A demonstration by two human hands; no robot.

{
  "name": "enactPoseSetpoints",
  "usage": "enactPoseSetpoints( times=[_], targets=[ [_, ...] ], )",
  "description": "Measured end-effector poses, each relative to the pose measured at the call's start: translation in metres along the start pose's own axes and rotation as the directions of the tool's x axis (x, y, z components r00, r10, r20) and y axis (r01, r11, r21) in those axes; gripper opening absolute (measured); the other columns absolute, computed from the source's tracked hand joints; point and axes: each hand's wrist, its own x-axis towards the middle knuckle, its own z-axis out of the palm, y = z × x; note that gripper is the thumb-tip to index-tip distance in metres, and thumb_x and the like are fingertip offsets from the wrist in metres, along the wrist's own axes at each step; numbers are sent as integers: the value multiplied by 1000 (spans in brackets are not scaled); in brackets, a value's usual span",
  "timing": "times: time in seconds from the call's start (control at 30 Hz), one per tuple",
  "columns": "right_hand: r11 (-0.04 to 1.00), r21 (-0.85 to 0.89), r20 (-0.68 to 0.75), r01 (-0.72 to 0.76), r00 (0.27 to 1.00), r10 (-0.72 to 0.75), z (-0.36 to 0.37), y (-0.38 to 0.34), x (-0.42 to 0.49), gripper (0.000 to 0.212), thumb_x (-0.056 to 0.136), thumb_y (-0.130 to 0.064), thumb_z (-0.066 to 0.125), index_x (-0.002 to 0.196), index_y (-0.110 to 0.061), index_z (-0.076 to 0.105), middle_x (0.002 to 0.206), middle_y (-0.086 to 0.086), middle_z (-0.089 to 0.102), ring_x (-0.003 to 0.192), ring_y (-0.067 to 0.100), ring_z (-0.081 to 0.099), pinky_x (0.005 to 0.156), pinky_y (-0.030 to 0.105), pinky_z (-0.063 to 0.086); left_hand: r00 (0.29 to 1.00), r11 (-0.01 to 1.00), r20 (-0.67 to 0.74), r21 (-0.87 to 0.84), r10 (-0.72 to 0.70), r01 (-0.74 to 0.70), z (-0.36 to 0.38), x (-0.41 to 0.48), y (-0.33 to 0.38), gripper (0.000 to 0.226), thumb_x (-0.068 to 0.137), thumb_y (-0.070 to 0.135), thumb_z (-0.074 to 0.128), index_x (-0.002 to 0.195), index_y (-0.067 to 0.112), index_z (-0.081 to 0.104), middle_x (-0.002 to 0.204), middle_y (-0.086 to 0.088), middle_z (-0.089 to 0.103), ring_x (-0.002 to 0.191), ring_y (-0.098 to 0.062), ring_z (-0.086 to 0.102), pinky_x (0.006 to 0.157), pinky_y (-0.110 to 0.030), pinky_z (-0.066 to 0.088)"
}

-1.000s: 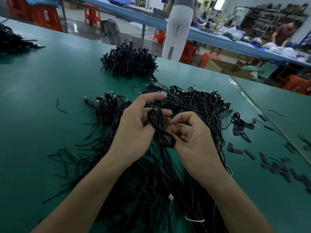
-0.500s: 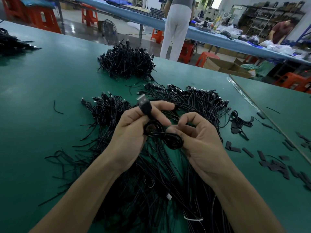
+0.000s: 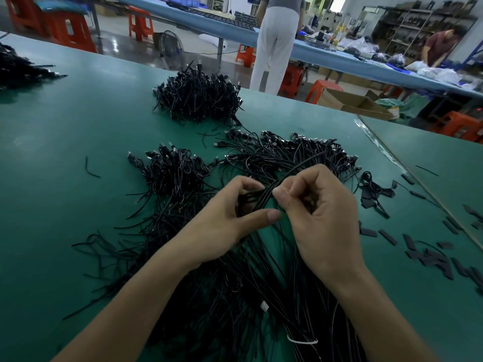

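Beyond the green desk (image 3: 78, 113), orange stools (image 3: 139, 23) stand on a glossy floor (image 3: 117, 41); further beyond it, seemingly cluttered shelving (image 3: 407, 23).

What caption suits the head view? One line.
Left hand and right hand grip a black cable over a green table.

Loose cables (image 3: 235, 296) spread over the bench (image 3: 65, 205) from centre to six o'clock, far heap (image 3: 198, 97) at eleven, near heap (image 3: 172, 171) at ten, plug ends (image 3: 300, 138) at one, strips (image 3: 431, 257) at four
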Motion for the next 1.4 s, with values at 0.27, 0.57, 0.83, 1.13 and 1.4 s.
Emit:
enactPoseSetpoints(
  times=[0.27,0.57,0.83,1.13,1.4],
  targets=[
    [992,-48,-10,120,993,-121,8,-3,-6,34,89,-7,68,83,-35,50,89,-11,64,76,10,66,68,20,54,994,986,112,165,-19,0,7,0,0,58,80,74,40,67,19,54,46,12,45,40,-4,36,42,-21,31],
    [998,44,68,48,996,-51,21,-7,-12,26,88,-8,71,83,-29,57,87,-17,64,83,7,64,71,18,51,943,734,-308,669,125,121,0,-5,2,38,83,59,32,108,46,58,92,12,37,82,-14,44,52,-27,32],
    [968,127,231,-216,956,183,18,6,-10,29,87,-7,74,83,-29,55,74,-4,66,66,18,61,64,40,54,882,907,-410,419,232,-44,-6,-4,2,36,84,28,80,117,32,63,74,12,63,63,-4,61,57,-19,50],
    [967,96,279,-235,939,201,12,14,-8,34,86,-5,72,83,-33,52,81,-10,67,68,6,60,63,22,48,949,964,-171,41,265,-262,-3,-1,8,73,83,-27,38,131,24,61,112,5,73,111,-9,67,98,-25,53],
    [978,69,155,-196,971,183,8,10,-3,42,88,-8,69,75,-39,45,98,-15,71,73,29,64,62,57,54,947,860,-182,-398,265,-317,2,-6,12,74,76,-4,38,138,35,45,141,-21,53,126,-32,57,106,-47,46]
  ],
)
